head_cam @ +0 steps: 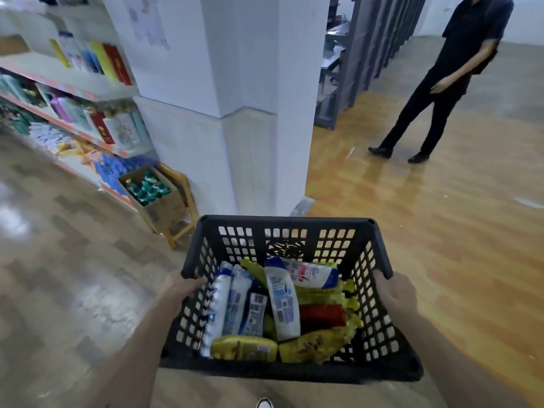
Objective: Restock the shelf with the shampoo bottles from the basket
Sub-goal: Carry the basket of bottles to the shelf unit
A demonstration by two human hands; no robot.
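I carry a black plastic basket (282,223) in front of me above the floor. My left hand (179,287) grips its left rim and my right hand (396,291) grips its right rim. Inside lie several shampoo bottles: white ones with blue caps (282,298), yellow ones (244,347) and a red one (322,315). The shelf (73,83) stands at the far left, stocked with coloured bottles and boxes.
A white pillar (235,83) rises straight ahead. A cardboard box of green-capped bottles (147,187) sits on a wooden stool beside it. A person in dark clothes (441,83) stands at the right on the wooden floor. Grey racks (347,69) stand behind the pillar.
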